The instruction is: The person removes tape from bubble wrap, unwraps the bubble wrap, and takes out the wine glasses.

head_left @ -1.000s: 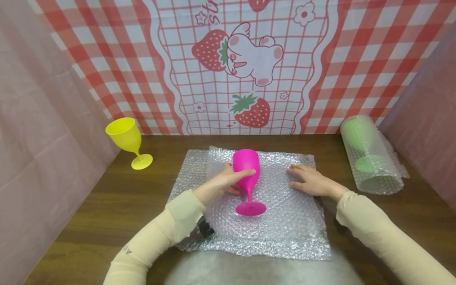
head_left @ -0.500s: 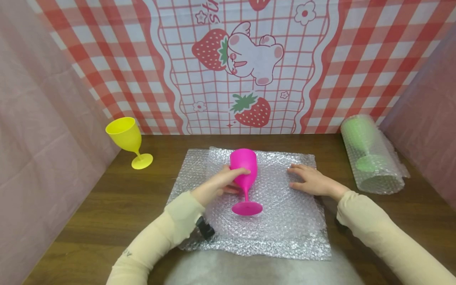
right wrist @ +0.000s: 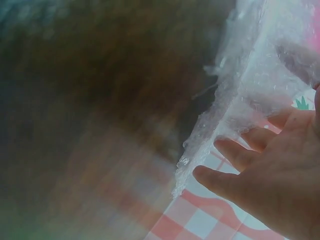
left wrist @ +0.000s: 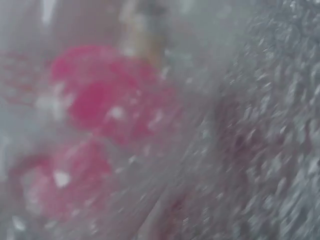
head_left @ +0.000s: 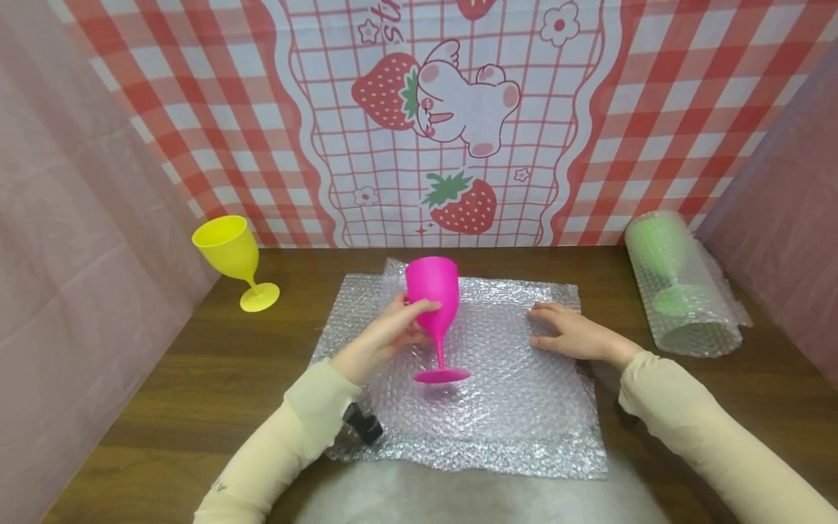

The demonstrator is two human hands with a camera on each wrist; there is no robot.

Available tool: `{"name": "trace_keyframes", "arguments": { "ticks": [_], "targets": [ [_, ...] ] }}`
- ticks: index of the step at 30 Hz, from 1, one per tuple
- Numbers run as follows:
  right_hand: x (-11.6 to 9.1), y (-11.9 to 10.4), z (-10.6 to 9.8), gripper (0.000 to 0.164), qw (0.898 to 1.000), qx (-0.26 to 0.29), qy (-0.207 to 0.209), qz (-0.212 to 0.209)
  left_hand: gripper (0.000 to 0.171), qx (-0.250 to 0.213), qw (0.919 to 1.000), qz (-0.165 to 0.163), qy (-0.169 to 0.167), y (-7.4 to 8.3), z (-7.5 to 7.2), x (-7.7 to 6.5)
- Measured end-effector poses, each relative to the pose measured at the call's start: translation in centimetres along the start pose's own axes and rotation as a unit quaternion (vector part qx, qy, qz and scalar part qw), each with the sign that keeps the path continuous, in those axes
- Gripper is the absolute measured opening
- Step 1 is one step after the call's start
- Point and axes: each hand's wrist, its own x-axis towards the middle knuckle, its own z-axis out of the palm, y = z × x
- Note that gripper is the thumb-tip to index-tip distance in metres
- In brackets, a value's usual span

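Observation:
My left hand (head_left: 393, 329) grips a pink plastic goblet (head_left: 433, 285) round its bowl, thumb across the near side and other fingers partly hidden behind it. The goblet is upright, tilted slightly, its foot just above the bubble wrap with a shadow beneath. Under it lies the flat bubble wrap (head_left: 511, 397), in what looks like overlapping sheets. On the wrap's right part rests my right hand (head_left: 568, 332), fingers extended. The right wrist view shows these fingers (right wrist: 235, 152) near the sheet's edge. Blurred pink (left wrist: 100, 95) fills part of the left wrist view.
A yellow goblet (head_left: 229, 251) stands at the left back of the wooden table (head_left: 196, 393). At the right back lies a green goblet (head_left: 664, 251) rolled in bubble wrap (head_left: 700, 338). Behind is a red-and-white strawberry cloth (head_left: 458, 109); a black strap (head_left: 362, 424) is on my left wrist.
My left hand has moved left and slightly up with the pink goblet, and the goblet's foot has tipped to a flatter angle. The right hand stays in place.

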Motion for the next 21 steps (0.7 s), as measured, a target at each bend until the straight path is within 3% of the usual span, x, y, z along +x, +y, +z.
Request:
{"name": "trace_keyframes", "arguments": {
  "ticks": [6,12,16,21],
  "targets": [
    [-0.1,-0.1,0.0,0.057,1.0,0.006,0.0,0.0,0.071,-0.004,0.9986,0.049,0.017,1.7,-1.4,-0.4],
    [0.0,0.0,0.1,0.06,1.0,0.011,0.011,0.006,0.076,0.002,0.9916,0.123,0.039,3.4,-3.1,-1.4],
    [0.1,0.0,0.0,0.062,0.999,0.019,0.025,0.007,0.076,0.02,0.9787,0.186,0.083,4.3,-4.3,-2.2],
    [0.0,0.1,-0.2,0.062,0.999,0.025,0.042,0.003,0.075,0.024,0.9538,0.268,0.133,4.9,-6.1,-2.9]
  ]
}}
